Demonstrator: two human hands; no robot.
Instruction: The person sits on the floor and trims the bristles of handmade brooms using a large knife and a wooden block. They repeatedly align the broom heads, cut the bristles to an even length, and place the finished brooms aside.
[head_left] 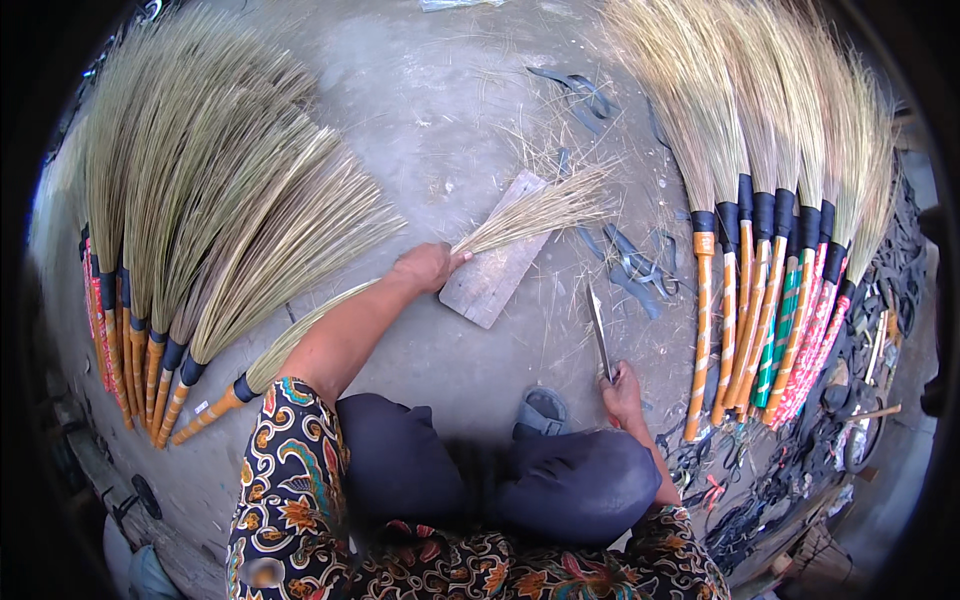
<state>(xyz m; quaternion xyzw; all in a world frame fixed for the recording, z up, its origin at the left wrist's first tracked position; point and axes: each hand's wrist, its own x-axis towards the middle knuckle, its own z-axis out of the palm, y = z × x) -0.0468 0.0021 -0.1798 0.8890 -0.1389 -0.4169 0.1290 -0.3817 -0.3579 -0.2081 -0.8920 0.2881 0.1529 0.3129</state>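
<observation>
My left hand (pixel 428 268) is closed around the bristles of a grass broom (pixel 540 212), whose tips fan out over a wooden board (pixel 494 274) on the floor. That broom's orange handle (pixel 212 412) runs back beneath my left forearm, with a dark binding where handle and bristles meet. In my right hand (pixel 624 394) is a long-bladed knife (pixel 600 332), gripped by its handle beside my right knee. Its blade points away from me and stands apart from the board and the bristles.
Several grass brooms (pixel 200 170) lie fanned out on the left. More brooms (pixel 770 200) with orange, green and pink handles lie on the right. Dark rubber strips (pixel 632 268) and straw clippings are scattered beyond the knife. A heap of dark scraps (pixel 770 480) lies at the lower right.
</observation>
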